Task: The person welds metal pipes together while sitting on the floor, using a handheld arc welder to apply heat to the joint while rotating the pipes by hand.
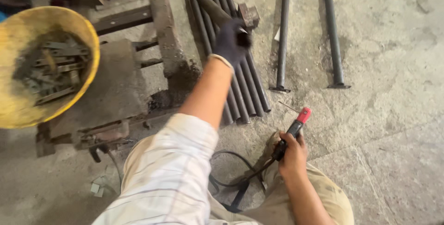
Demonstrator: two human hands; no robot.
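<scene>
A person's gloved left hand point(231, 42) grips one dark steel rod point(203, 0) atop the rod bundle point(240, 91) on the floor, while the bare right hand point(292, 153), just below the bundle, clutches a red-tipped welding holder point(296, 125), apparently mid-job, no weld visible.

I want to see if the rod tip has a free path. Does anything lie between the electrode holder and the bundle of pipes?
Nothing visible does: only bare concrete floor lies between the electrode holder in the right hand and the pipe bundle.
</scene>
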